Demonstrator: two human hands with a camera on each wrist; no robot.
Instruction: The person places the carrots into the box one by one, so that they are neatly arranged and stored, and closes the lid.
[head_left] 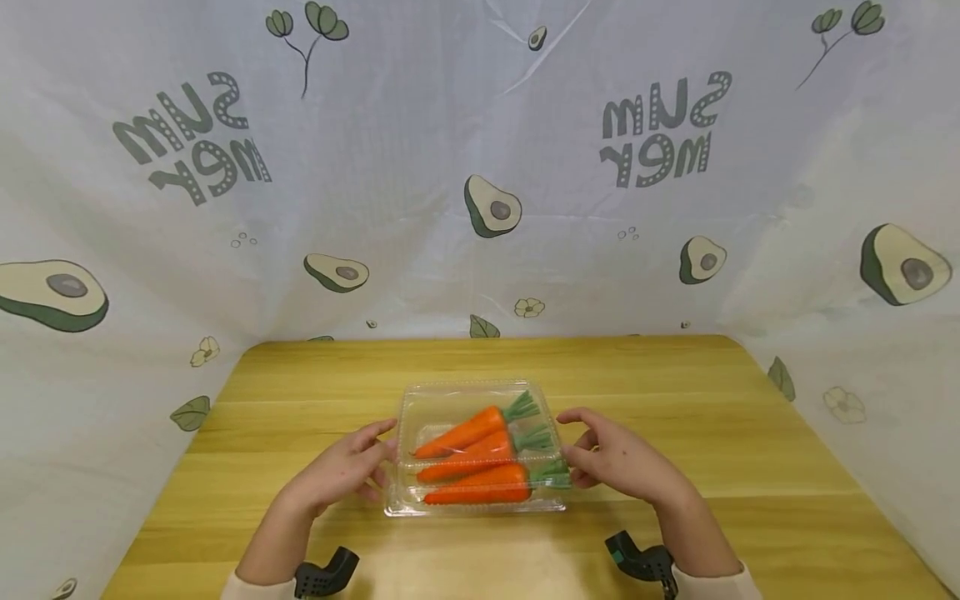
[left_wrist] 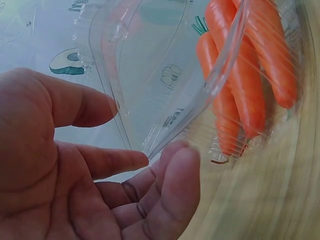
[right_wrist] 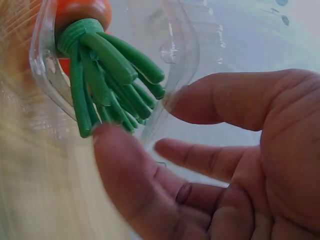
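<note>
A clear plastic clamshell box (head_left: pixel 442 400) stands in the middle of the table. Inside lie orange carrots (head_left: pixel 483 454) with green tops (right_wrist: pixel 107 75), three of them, tips toward the left. The box's transparent lid (left_wrist: pixel 107 65) slants above the carrots, its rim apart from the base. My left hand (head_left: pixel 345 467) holds the lid's left side, fingertips at its corner. At the opposite side, my right hand (head_left: pixel 615 454) holds the lid's edge with bent fingers, the thumb close to the green tops. Some contact points are hard to see through the clear plastic.
A wooden table (head_left: pixel 322 375) lies under the box. Behind it and along both sides hangs a white curtain (head_left: pixel 420 167) printed with avocados. Black wrist straps (head_left: pixel 327 573) show on both wrists.
</note>
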